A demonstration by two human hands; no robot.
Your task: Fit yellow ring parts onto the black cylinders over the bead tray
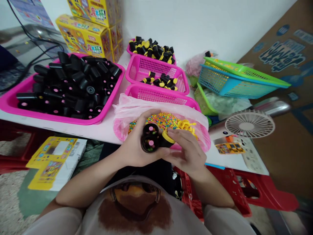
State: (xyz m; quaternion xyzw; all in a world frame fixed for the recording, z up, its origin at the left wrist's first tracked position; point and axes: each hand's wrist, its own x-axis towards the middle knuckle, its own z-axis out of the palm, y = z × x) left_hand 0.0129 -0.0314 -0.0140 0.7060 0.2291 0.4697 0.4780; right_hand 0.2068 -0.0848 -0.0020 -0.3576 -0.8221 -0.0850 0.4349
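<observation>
- Left hand (134,148) curls round two open black cups (146,142), above candies (167,119).
- Right hand (187,151) pinches a yellow-capped cup (167,139) beside them.
- Capping seems the step; next calls for firm, square pressing.

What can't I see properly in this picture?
Head view, lower ends of the open black cups: turned away and covered by the left hand.
Head view, part of the yellow-capped cup: covered by the right hand.
Head view, top of the upper yellow box: cut off by the picture's edge.
Head view, fine print on the yellow pack: too small.
</observation>
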